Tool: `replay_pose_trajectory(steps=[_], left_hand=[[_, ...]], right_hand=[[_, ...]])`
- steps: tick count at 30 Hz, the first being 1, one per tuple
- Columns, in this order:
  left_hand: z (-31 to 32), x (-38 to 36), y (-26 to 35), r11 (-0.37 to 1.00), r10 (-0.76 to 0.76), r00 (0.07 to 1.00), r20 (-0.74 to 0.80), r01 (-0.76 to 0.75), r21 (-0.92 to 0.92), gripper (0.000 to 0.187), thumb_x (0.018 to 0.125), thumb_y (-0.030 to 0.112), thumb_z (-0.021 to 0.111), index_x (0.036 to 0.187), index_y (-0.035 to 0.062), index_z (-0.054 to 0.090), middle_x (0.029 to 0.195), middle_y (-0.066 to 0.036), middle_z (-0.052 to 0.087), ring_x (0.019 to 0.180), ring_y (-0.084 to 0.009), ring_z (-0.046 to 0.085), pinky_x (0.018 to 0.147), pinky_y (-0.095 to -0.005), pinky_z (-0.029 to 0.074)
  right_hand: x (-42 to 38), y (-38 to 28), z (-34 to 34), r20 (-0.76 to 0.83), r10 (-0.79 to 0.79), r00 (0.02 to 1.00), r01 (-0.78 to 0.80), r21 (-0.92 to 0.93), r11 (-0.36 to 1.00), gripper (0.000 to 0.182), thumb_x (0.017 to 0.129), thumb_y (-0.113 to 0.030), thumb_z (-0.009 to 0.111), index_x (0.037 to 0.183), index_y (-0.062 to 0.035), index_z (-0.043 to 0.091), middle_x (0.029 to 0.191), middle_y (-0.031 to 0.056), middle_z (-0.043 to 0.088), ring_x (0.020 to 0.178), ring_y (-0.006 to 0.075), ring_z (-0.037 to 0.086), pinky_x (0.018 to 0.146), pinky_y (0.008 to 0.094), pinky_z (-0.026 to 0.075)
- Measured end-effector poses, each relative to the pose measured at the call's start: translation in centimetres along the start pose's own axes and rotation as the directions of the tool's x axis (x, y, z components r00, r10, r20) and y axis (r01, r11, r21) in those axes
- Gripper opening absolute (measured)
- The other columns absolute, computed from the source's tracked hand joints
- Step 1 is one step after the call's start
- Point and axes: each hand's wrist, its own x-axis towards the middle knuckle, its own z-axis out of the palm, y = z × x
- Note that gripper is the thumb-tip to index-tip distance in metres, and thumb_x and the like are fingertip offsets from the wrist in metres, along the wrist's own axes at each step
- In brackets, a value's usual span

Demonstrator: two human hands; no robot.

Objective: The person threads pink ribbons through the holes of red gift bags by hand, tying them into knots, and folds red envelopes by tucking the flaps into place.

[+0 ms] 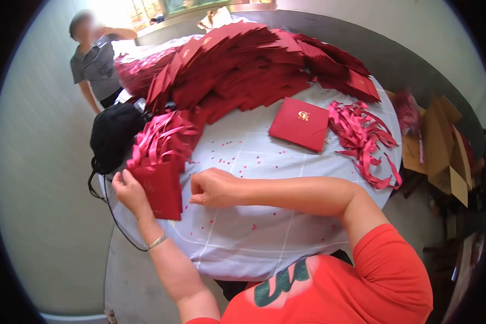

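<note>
My left hand (130, 193) is at the left edge of a red paper gift bag (159, 189), thumb and fingers closed on its upper corner. The bag stands at the front of a row of similar bags topped with pink ribbon handles (164, 132). Just right of the bag, and apart from it, is my right hand (213, 188). Its fingers are curled in, and nothing shows in them. Farther right lies a flat stack of red bags (299, 124) with a gold emblem, beside a loose heap of pink ribbons (362, 135).
A large pile of flat red bags (237, 70) spans the back of the round, white-covered table (243, 205). Small red bits dot the cloth. A black bag (116, 135) sits at the left edge. Open cardboard boxes (440, 140) stand right. Another person (97, 70) stands back left.
</note>
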Motion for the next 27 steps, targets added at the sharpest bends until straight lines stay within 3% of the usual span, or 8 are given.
replay_pose_trajectory(steps=[4, 7, 9, 12, 16, 17, 21, 27], left_hand=[[-0.9, -0.9, 2.5, 0.998, 0.066, 0.998, 0.014, -0.066, 0.018, 0.046, 0.096, 0.029, 0.06, 0.123, -0.0078, 0.054, 0.123, -0.025, 0.061, 0.115, -0.0364, 0.058, 0.1, -0.0394, 0.044], [-0.9, -1.5, 3.6, 0.991, 0.134, 0.991, -0.004, -0.134, -0.011, 0.046, 0.096, 0.027, 0.061, 0.124, -0.0073, 0.054, 0.125, -0.024, 0.06, 0.115, -0.0357, 0.057, 0.1, -0.0389, 0.044], [-0.7, -2.0, 4.2, 0.989, 0.142, 0.99, -0.011, -0.142, -0.032, 0.044, 0.095, 0.024, 0.062, 0.124, -0.0071, 0.053, 0.125, -0.023, 0.059, 0.116, -0.0352, 0.057, 0.101, -0.0391, 0.044], [-0.4, -2.8, 5.1, 0.96, 0.268, 0.963, -0.03, -0.27, -0.079, 0.039, 0.094, 0.017, 0.062, 0.125, -0.0067, 0.053, 0.125, -0.021, 0.059, 0.117, -0.0346, 0.057, 0.103, -0.0409, 0.043], [0.5, -5.8, 8.5, 0.866, 0.446, 0.893, 0.058, -0.414, -0.281, 0.031, 0.092, 0.006, 0.06, 0.121, -0.0048, 0.057, 0.124, -0.019, 0.061, 0.118, -0.0313, 0.057, 0.105, -0.0391, 0.042], [0.8, -7.0, 9.6, 0.861, 0.405, 0.903, 0.142, -0.325, -0.391, 0.03, 0.091, 0.004, 0.06, 0.119, -0.0043, 0.059, 0.122, -0.017, 0.063, 0.115, -0.0306, 0.059, 0.103, -0.0386, 0.044], [0.4, -10.4, 13.6, 0.804, 0.585, 0.683, 0.437, -0.418, -0.422, 0.04, 0.081, 0.0, 0.067, 0.121, -0.0015, 0.058, 0.122, -0.019, 0.062, 0.118, -0.0355, 0.057, 0.101, -0.0403, 0.045], [-0.5, -12.9, 20.7, 0.552, 0.818, 0.361, 0.448, -0.712, -0.433, 0.042, 0.082, 0.0, 0.064, 0.123, -0.0055, 0.057, 0.129, -0.022, 0.059, 0.127, -0.038, 0.053, 0.111, -0.0474, 0.035]], right_hand=[[-3.3, 5.2, -5.9, -0.327, -0.085, 0.941, 0.015, -0.212, 0.977, 0.028, 0.078, -0.024, 0.079, 0.092, -0.0032, 0.065, 0.092, 0.0139, 0.067, 0.08, 0.0299, 0.068, 0.071, 0.0395, 0.054], [-7.5, 7.1, -12.3, -0.444, -0.137, 0.885, -0.156, -0.561, 0.813, 0.05, 0.072, -0.028, 0.084, 0.109, -0.0034, 0.062, 0.124, 0.0196, 0.055, 0.117, 0.0368, 0.053, 0.098, 0.0428, 0.046], [-9.6, 8.9, -14.8, -0.539, -0.116, 0.834, -0.361, -0.693, 0.624, 0.063, 0.065, -0.031, 0.086, 0.115, -0.0012, 0.06, 0.121, 0.0211, 0.056, 0.114, 0.0365, 0.055, 0.099, 0.0432, 0.046], [-12.1, 10.6, -15.7, -0.578, 0.052, 0.815, -0.502, -0.657, 0.562, 0.065, 0.062, -0.031, 0.086, 0.113, -0.0003, 0.059, 0.115, 0.0198, 0.057, 0.108, 0.0361, 0.056, 0.095, 0.0443, 0.047], [-12.9, 11.0, -14.2, -0.585, -0.148, 0.797, -0.348, -0.645, 0.68, 0.056, 0.061, -0.026, 0.086, 0.104, -0.0034, 0.059, 0.102, 0.0161, 0.059, 0.097, 0.0349, 0.056, 0.087, 0.0457, 0.047], [-12.8, 10.4, -13.8, -0.565, -0.258, 0.784, -0.265, -0.68, 0.684, 0.054, 0.061, -0.023, 0.086, 0.104, -0.0046, 0.059, 0.101, 0.0155, 0.059, 0.097, 0.0343, 0.057, 0.085, 0.045, 0.047], [-12.5, 8.0, -12.8, -0.435, -0.492, 0.755, 0.035, -0.721, 0.692, 0.035, 0.067, -0.015, 0.082, 0.096, -0.0079, 0.063, 0.093, 0.0107, 0.059, 0.087, 0.0302, 0.058, 0.074, 0.0403, 0.045], [-13.3, 5.1, -10.3, -0.172, -0.652, 0.738, 0.273, -0.808, 0.522, 0.017, 0.074, -0.017, 0.064, 0.09, -0.0117, 0.063, 0.081, 0.0043, 0.051, 0.077, 0.0206, 0.054, 0.069, 0.0344, 0.043]])
